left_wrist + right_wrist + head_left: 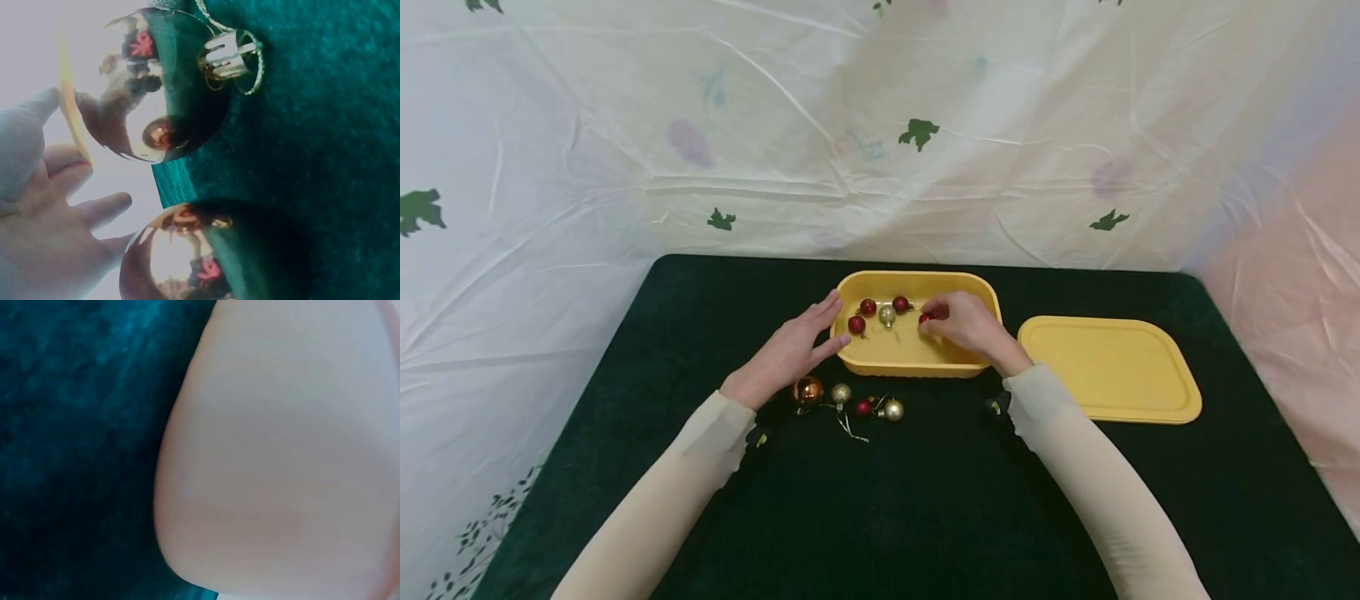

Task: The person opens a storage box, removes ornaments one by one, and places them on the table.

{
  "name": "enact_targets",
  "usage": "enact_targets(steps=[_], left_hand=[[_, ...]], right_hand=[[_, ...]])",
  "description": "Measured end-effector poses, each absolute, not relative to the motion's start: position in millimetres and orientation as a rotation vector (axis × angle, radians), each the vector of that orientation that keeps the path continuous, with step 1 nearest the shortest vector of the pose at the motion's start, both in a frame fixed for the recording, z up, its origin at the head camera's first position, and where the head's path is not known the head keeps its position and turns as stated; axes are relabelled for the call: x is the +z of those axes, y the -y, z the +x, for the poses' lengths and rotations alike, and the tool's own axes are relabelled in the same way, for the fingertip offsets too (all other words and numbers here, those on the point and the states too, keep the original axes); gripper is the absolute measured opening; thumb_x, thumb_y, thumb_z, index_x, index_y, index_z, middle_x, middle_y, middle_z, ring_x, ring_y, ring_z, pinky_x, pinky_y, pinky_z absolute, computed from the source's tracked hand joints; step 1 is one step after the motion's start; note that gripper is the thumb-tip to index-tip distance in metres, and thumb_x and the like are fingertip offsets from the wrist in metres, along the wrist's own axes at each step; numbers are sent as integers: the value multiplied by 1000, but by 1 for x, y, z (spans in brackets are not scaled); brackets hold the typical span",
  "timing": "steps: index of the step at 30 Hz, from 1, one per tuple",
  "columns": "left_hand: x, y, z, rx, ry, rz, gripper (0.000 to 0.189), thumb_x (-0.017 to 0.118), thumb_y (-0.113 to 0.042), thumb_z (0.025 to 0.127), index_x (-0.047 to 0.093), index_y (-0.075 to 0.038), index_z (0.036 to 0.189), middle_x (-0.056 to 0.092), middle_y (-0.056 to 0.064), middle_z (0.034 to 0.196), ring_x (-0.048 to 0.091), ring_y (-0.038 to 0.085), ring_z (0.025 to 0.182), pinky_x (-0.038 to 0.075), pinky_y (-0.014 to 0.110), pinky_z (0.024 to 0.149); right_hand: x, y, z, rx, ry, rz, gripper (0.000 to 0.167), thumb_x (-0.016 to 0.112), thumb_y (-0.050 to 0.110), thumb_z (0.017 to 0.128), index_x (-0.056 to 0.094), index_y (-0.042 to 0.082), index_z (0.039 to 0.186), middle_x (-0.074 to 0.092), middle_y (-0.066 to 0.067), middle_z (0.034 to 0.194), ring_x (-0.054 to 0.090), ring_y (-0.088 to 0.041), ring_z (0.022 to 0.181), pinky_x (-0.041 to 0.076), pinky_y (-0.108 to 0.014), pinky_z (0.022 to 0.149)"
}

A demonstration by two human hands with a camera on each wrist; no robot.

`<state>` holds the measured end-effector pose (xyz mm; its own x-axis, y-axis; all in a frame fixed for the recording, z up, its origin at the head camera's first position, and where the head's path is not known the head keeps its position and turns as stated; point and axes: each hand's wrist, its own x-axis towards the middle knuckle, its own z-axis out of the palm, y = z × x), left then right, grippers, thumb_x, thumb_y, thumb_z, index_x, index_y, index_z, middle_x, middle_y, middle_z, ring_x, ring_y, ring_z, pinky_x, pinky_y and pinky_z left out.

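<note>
1. Right hand: I am pinching a red bauble (927, 319) between the thumb and fingers of the right hand (964, 321), inside the right part of the yellow container (917, 369). Whether the bauble is touching the container's floor is remaining unclear; the right wrist view is showing mostly blurred skin.
2. Left hand: Well apart from its partner, the left hand (790, 343) is lying at the container's left rim, its fingers extended and its thumb reaching over the near corner; it is holding no bauble.
3. Contents: Three red baubles (868, 307) and a gold bauble (887, 315) are lying in the container, mostly toward its left.
4. Desk: On the green-covered desk (880, 508), a copper bauble (808, 391), a glittery gold bauble (841, 393), a loose red bauble (863, 407) and a pale gold bauble (892, 409) are lying before the container. The left wrist view is showing a second copper bauble (200, 256). The yellow lid (1112, 371) is resting to the right.
5. Step: I am judging this to be the placing of one bauble, with others waiting outside.
6. Next move: It is probably calling for a gentle release, clear of the neighbouring baubles.
</note>
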<state>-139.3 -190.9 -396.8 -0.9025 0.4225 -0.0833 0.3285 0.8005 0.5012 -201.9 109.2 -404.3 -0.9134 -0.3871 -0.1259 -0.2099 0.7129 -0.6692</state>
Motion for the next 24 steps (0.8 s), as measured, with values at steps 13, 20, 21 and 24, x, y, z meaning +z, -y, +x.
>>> enact_targets(steps=[13, 20, 21, 24], left_hand=[[-396, 192, -140, 723, -2797, 587, 73, 51, -45, 109, 25, -6, 164, 10, 7, 173, 22, 39, 155, 21, 55, 125], [-396, 191, -141, 724, -2792, 590, 74, 50, -46, 108, 24, -6, 164, 11, 9, 173, 21, 39, 155, 21, 55, 125], [-396, 191, -140, 727, -2792, 592, 73, 51, -46, 108, 24, -6, 164, 12, 9, 173, 21, 39, 155, 21, 55, 125], [-396, 191, -140, 735, -2790, 588, 73, 51, -46, 108, 24, -7, 164, 11, 8, 173, 21, 38, 156, 21, 56, 125]], right_hand=[[-386, -107, -180, -1148, -2692, -513, 33, 75, 27, 97, 73, 7, 124, 74, -8, 115, 64, -25, 106, 54, -42, 90], [-380, -109, -165, -1226, -2688, -556, 35, 75, 25, 98, 71, 5, 127, 72, -9, 120, 66, -26, 112, 53, -46, 101], [-379, -109, -163, -1243, -2684, -566, 36, 75, 25, 98, 70, 4, 127, 72, -10, 121, 66, -26, 112, 53, -47, 102], [-376, -110, -156, -1294, -2673, -604, 36, 74, 23, 98, 70, 2, 127, 72, -11, 121, 67, -26, 112, 52, -48, 104]])
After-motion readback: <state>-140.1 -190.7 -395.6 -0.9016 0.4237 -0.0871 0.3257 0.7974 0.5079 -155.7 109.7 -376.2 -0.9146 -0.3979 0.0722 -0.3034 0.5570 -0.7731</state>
